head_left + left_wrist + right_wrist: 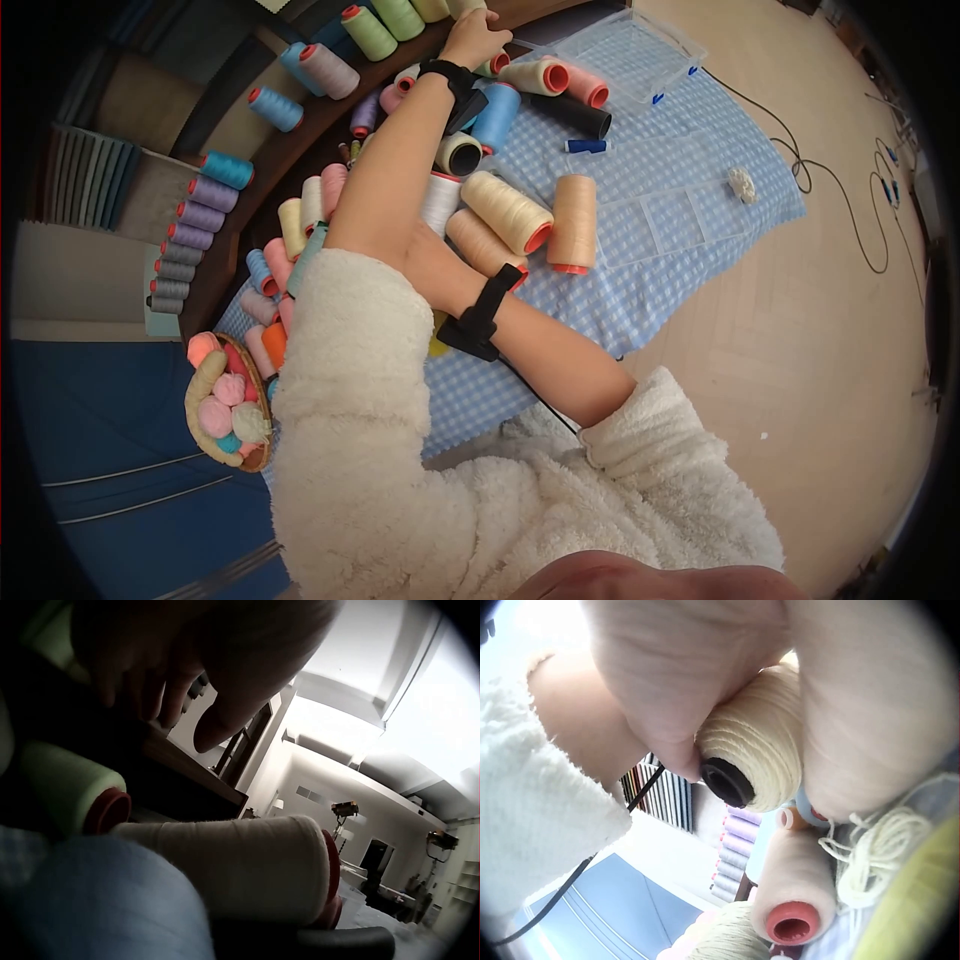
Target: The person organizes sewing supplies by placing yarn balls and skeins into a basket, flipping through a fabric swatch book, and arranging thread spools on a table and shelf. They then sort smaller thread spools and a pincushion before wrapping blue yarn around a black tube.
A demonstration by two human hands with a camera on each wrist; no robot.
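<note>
My left hand (475, 42) reaches over the raised shelf beside a cream thread cone (465, 6), which it partly covers. In the left wrist view, its thumb and fingertips stand apart, with a gap between them. Below that hand lies another cream thread cone (232, 862) with a red core, next to a green thread cone (71, 784). My right hand (697, 667) grips a cream thread cone (761, 739) with a black core. In the head view, the left forearm crosses over and hides part of the right hand (432, 268).
Thread cones crowd the blue checked cloth (650, 290) and line the curved shelf (250, 210). A clear plastic box (625, 55) and a divided tray (680, 220) sit at the right. A basket of yarn balls (262, 455) stands at the left. Loose cream yarn (881, 855) lies near the right hand.
</note>
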